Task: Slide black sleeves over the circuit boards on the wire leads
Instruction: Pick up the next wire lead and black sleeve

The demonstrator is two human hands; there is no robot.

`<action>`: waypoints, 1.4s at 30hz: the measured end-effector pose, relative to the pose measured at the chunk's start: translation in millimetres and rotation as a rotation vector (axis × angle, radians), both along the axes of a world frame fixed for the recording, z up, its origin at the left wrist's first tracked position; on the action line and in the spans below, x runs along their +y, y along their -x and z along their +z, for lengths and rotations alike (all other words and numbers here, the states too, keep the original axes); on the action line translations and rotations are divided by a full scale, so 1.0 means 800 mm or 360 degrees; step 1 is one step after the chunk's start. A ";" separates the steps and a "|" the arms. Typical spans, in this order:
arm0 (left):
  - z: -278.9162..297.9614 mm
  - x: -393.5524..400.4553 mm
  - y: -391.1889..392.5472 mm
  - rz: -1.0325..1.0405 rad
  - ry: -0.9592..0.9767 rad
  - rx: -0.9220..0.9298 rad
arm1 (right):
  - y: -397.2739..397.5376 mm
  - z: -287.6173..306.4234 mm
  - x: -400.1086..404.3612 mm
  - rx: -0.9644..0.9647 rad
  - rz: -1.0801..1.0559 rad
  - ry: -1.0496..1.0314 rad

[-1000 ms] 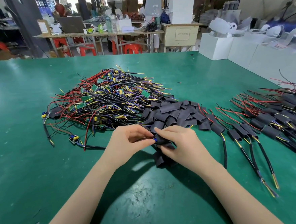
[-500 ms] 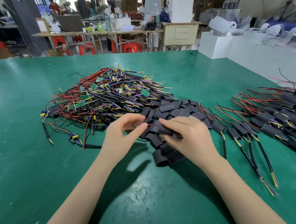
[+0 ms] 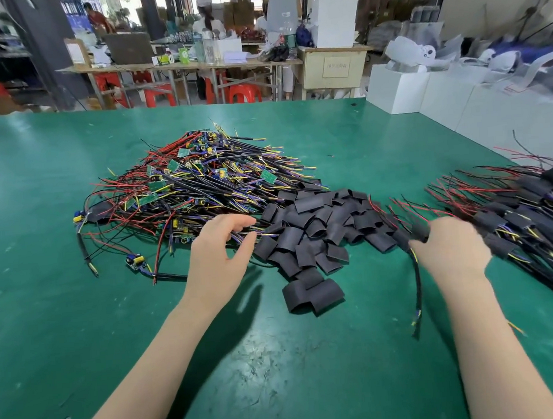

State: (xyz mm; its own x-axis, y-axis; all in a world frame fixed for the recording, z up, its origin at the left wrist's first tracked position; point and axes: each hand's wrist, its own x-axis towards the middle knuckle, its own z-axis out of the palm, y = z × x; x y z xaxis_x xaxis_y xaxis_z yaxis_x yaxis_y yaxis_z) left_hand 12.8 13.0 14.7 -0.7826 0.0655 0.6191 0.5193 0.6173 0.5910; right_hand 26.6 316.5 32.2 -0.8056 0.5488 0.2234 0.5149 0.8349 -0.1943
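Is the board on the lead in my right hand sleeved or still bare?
Sleeved: a black sleeve covers the lead at the right hand's fingertips; no green board shows.

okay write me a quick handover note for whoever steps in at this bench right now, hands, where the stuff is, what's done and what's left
Left hand: loosely curled, empty, at the near edge of the unsleeved lead pile.
Right hand: at the finished pile on the right; motion blur hides whether it holds the sleeved lead beside it.
Loose black sleeves lie heaped in the middle of the green table.
Done: the right-hand batch is sleeved.
Left: the large tangle with bare green boards; take a lead and a sleeve next.
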 end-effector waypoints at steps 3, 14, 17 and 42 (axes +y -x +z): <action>-0.003 -0.003 0.003 0.0022 -0.0028 -0.0038 | -0.002 -0.003 -0.001 -0.0111 0.0005 0.0093; -0.017 -0.055 0.035 0.0718 0.0067 -0.0276 | 0.010 -0.020 -0.055 0.0073 0.0469 -0.0139; -0.024 -0.064 0.041 0.0701 0.0119 -0.0425 | 0.013 -0.026 -0.051 -0.0101 0.0444 -0.0072; -0.024 -0.094 0.053 0.0827 0.0001 -0.0254 | 0.008 -0.012 -0.048 0.0333 0.0663 0.0580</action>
